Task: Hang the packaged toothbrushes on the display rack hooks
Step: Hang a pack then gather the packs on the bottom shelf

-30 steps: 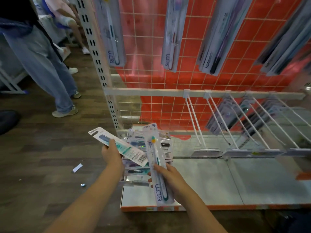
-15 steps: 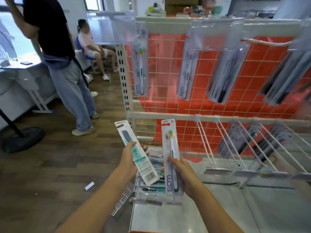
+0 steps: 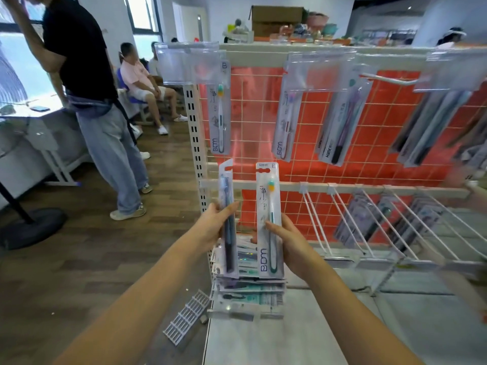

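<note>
Rack backing (image 3: 382, 122) orange-red, white grid; held toothbrush pack (image 3: 269, 222) white, green-handled brush; floor (image 3: 79, 259) brown wood.

"BDM": held pack (image 3: 269, 222) | "BDM": two hung packs (image 3: 220, 111), (image 3: 286, 122) above it | "HANE": third hung pack (image 3: 340, 127)

On the wooden floor (image 3: 87, 259) a person in a black shirt and pale jeans (image 3: 105, 143) stands beside a white table (image 3: 39, 133), another person in a pink shirt (image 3: 139, 80) sits behind, a cardboard box (image 3: 276, 19) rests atop the rack, and a white slatted grate (image 3: 187, 316) lies by the base.
</note>
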Demonstrator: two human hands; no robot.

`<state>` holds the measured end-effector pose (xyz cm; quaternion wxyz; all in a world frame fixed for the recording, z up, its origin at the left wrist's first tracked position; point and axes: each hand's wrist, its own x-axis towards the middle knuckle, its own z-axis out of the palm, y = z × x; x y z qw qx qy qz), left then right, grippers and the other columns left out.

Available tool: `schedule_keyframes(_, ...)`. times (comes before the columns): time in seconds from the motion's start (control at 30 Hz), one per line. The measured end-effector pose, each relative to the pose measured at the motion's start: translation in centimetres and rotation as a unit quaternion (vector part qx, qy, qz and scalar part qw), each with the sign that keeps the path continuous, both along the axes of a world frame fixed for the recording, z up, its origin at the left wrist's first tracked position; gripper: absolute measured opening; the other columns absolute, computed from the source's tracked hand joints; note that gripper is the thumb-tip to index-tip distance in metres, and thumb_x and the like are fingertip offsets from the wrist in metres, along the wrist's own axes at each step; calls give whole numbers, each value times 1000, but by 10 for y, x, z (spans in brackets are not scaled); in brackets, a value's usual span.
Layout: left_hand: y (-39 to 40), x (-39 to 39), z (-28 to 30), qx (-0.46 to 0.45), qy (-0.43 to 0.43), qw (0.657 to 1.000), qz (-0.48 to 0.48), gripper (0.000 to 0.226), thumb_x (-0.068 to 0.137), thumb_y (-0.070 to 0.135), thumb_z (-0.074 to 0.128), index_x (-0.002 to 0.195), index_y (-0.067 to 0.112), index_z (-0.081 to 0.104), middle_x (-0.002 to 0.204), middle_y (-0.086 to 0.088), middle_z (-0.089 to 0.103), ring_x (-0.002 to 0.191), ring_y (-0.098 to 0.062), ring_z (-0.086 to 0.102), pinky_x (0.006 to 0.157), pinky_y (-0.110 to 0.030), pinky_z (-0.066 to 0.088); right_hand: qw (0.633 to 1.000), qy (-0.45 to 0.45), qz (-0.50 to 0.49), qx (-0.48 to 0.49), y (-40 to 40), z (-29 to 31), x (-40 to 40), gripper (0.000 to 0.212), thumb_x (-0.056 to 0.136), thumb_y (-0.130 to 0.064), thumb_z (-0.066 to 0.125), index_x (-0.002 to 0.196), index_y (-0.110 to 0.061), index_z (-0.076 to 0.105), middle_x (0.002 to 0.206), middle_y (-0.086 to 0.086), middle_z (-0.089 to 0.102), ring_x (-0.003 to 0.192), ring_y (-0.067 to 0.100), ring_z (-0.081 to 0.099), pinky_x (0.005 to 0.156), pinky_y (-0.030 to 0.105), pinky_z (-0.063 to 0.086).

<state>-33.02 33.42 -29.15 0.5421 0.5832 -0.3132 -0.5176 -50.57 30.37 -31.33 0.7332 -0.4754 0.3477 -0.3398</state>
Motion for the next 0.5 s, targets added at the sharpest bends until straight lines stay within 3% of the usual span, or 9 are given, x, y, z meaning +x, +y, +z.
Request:
schedule_keyframes(0.13,2,9,7,-44,-96,994,21,60,63,50,70,109,13,58,103,-6,71,97,-23,67,92,-49,51,1000,-2,-2,-12,-3,7,1,25,94,-24,55,117,-18,58,96,1,73,81,16,70,68,30,57)
schedule_keyframes(0.3,4,10,18,-149,-74,986,-4,28,82,34,62,104,17,58,100,-2,73,95,-21,70,86,-41,55,998,12,-12,-59,-6,22,15,26,91,-25,57,114,-12,60,96,2,71,83,18,69,73,32,57)
schedule_keyframes(0.5,8,25,30,-202,-67,976,49,35,73,41,64,100,19,61,103,-5,72,97,-24,69,90,-46,52,990,8,-23,-139,-6,50,45,19,90,-19,60,108,-19,57,101,5,70,89,22,69,81,41,57)
